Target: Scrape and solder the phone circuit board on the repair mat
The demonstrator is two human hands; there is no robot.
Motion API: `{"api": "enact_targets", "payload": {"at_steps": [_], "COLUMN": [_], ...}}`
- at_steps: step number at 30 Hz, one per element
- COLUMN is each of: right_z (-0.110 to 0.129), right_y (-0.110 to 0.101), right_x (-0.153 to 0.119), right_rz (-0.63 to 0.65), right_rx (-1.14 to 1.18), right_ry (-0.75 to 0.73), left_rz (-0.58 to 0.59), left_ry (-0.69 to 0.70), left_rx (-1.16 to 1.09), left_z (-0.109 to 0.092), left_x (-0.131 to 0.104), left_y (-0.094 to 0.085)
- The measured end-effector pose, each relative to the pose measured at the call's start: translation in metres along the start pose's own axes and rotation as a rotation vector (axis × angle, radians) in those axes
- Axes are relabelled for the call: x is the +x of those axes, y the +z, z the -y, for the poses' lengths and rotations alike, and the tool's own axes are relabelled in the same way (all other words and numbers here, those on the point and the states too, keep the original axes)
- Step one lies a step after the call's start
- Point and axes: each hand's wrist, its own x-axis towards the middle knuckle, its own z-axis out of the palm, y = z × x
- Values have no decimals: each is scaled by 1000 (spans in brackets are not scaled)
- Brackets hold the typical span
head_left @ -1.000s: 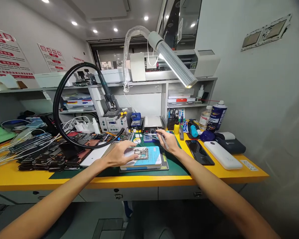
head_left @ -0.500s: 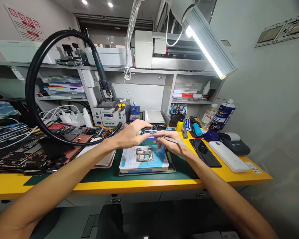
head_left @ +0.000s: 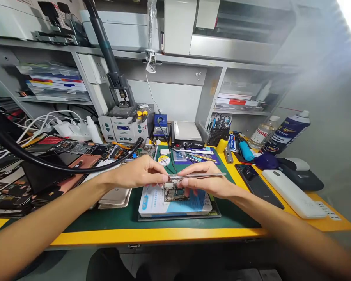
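Note:
A phone circuit board (head_left: 175, 193) lies on a white and blue box (head_left: 153, 203) in front of me. My right hand (head_left: 209, 179) is closed around slim metal tweezers (head_left: 204, 175), held nearly level over the board's far edge. At the tweezers' left end, the thumb and index finger of my left hand (head_left: 143, 171) are pinched together. What sits in that pinch is too small to make out. Fingers of my right hand hide part of the board's right side.
Stacked phone parts (head_left: 55, 168) and a black hose (head_left: 76, 168) crowd the left. Behind are a rework station (head_left: 124, 128) and a small heating plate (head_left: 187, 132). A black phone (head_left: 259, 185), a white phone (head_left: 292, 191) and a spray can (head_left: 286, 130) are at right.
The view has tilted down and come closer. Both hands have come down from behind the box to just above the circuit board, the tweezers still in my right hand.

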Motion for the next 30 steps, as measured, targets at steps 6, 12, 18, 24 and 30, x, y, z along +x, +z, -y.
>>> {"api": "enact_targets", "payload": {"at_steps": [6,12,18,24,30], "right_z": [-4,9,29,46,50], "right_y": [-18,-26,-15,-8,-7], "right_x": [-21,-20,-20,-27,-31], "right_rz": [-165,-307,-338,-232,-94], "right_rx": [94,50,-40,-103,-179], "right_ry": [62,137,260,361,397], "left_rz": [-247,-661,-779,-552,-475], "left_ry": [167,549,679,644,680], "left_rx": [134,477,661,573,639], "left_z": [16,28,27,10,2], "left_x": [-15,-14,-9,-18,-22], "left_y": [9,34,51,48,52]}}
